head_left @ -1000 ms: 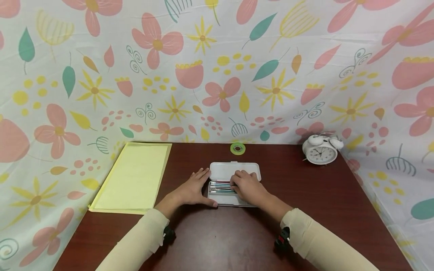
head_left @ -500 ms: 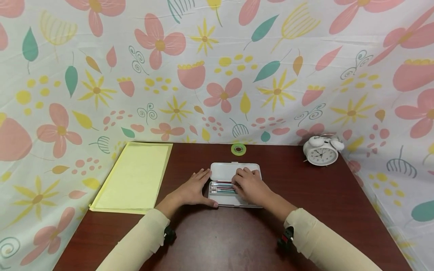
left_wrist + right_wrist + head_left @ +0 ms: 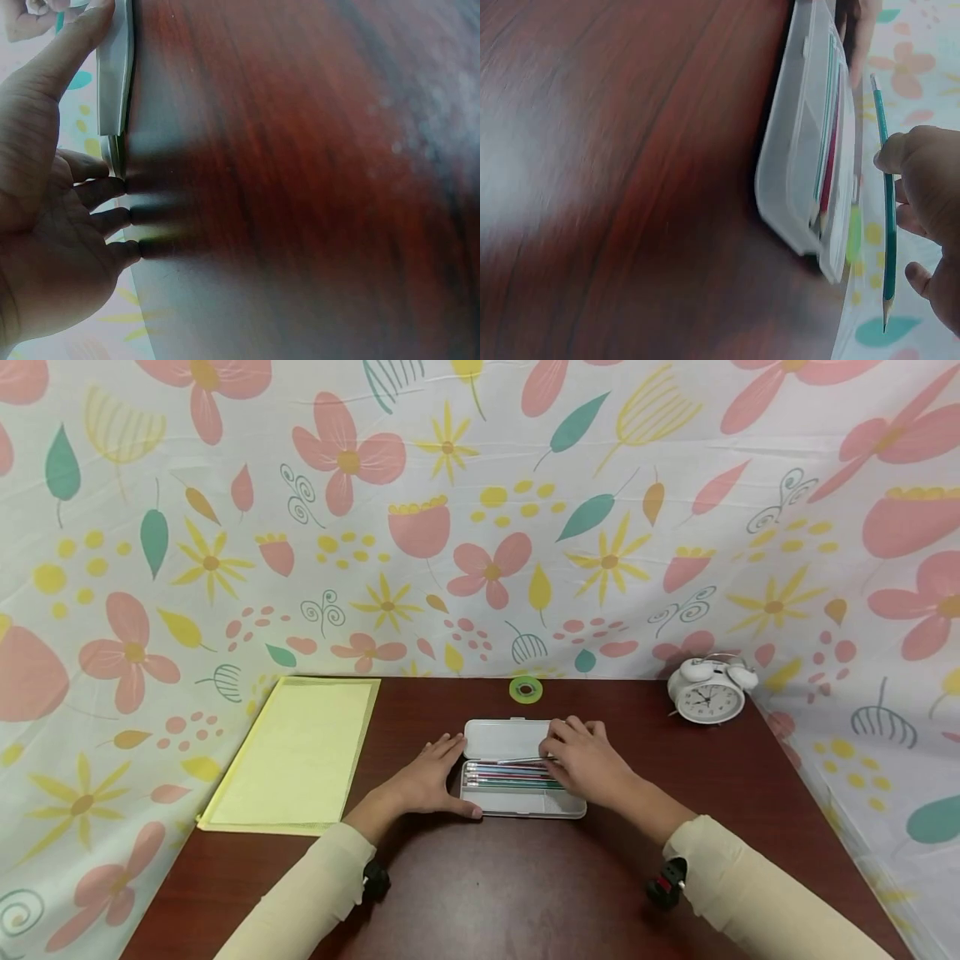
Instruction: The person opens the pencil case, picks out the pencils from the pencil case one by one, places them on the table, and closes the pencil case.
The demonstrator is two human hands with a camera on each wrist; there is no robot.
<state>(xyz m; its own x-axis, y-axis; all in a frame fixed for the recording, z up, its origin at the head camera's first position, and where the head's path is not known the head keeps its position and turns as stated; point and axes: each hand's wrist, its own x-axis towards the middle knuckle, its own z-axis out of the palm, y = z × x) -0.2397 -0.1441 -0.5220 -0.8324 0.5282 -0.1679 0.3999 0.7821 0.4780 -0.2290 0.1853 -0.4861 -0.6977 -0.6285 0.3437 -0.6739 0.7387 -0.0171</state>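
Observation:
An opened white pencil case (image 3: 498, 799) lies on the table, its lid (image 3: 504, 739) folded back toward the wall. Several pencils (image 3: 504, 775), some green and at least one dark red, lie side by side in its back compartment. My right hand (image 3: 588, 764) pinches a green pencil (image 3: 889, 217) by thumb and fingertips over the case's right half; its sharpened tip and eraser end both show in the right wrist view. My left hand (image 3: 423, 783) spreads straight fingers along the case's left side, the thumb at its near left corner. The left wrist view shows those fingertips (image 3: 129, 253) on the tabletop.
A yellow folder (image 3: 292, 752) lies at the table's left. At the back are a green roll of tape (image 3: 526, 690) and, toward the right corner, a white alarm clock (image 3: 708, 692). A flower-printed cloth (image 3: 480, 527) hangs behind the table.
My right hand has moved right and lifted a green pencil out of the row, uncovering more of the case. My left hand has stayed in place.

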